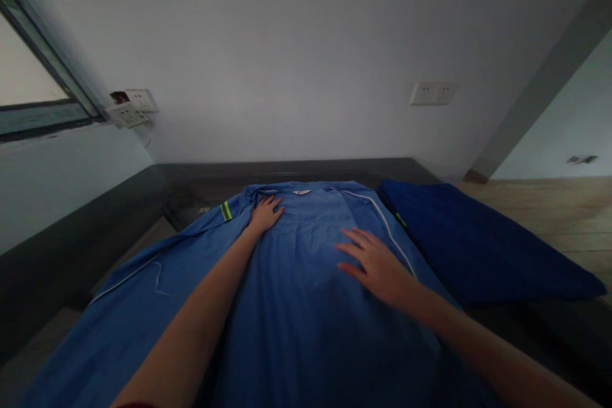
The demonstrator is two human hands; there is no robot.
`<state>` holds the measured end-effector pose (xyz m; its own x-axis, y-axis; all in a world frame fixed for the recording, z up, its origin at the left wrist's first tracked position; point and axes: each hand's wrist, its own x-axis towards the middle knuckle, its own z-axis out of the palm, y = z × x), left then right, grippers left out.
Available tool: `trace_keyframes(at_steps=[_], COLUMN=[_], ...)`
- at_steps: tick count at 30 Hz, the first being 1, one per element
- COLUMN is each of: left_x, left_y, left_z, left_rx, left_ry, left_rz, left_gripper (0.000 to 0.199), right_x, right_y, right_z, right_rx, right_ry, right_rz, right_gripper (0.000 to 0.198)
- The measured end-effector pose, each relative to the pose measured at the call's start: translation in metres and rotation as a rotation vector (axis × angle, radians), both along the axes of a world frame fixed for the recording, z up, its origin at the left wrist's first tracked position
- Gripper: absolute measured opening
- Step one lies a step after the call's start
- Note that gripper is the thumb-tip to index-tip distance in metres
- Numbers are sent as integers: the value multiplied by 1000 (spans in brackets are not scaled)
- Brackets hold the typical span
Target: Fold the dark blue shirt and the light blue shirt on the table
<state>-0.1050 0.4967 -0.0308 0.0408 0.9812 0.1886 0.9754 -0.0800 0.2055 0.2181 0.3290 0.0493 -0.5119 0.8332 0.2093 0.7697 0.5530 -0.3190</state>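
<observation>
A blue work jacket (306, 248) lies spread out before me, its label and collar at the far end. White piping runs along its edges, and a yellow-green reflective stripe marks the part at the left. My left hand (266, 213) rests flat on the cloth near the collar, fingers stretched out. Over the right half of the jacket is my right hand (370, 261), fingers spread and slightly blurred; whether it touches the cloth I cannot tell. Neither hand holds anything.
A darker blue folded cloth (459, 236) lies to the right of the jacket. Behind stands a white wall with a double socket (434, 94). More sockets (134, 107) sit near the window at the left. A dark ledge (287, 169) runs along the wall.
</observation>
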Motion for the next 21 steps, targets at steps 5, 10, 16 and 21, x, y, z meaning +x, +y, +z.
trace_keyframes(at_steps=[5, 10, 16, 21], left_x=[6, 14, 13, -55], left_y=[-10, -33, -69, -120], left_z=[9, 29, 64, 101], left_rx=[82, 218, 327, 211], left_ry=[-16, -16, -103, -127], left_rz=[-11, -56, -179, -145], left_gripper=[45, 40, 36, 37], right_x=[3, 13, 15, 17], right_y=[-73, -81, -78, -77], right_z=[-33, -50, -51, -54], right_rx=[-125, -138, -85, -72], right_ry=[-112, -95, -78, -71], right_rz=[-26, -5, 9, 31], right_gripper=[55, 54, 52, 51])
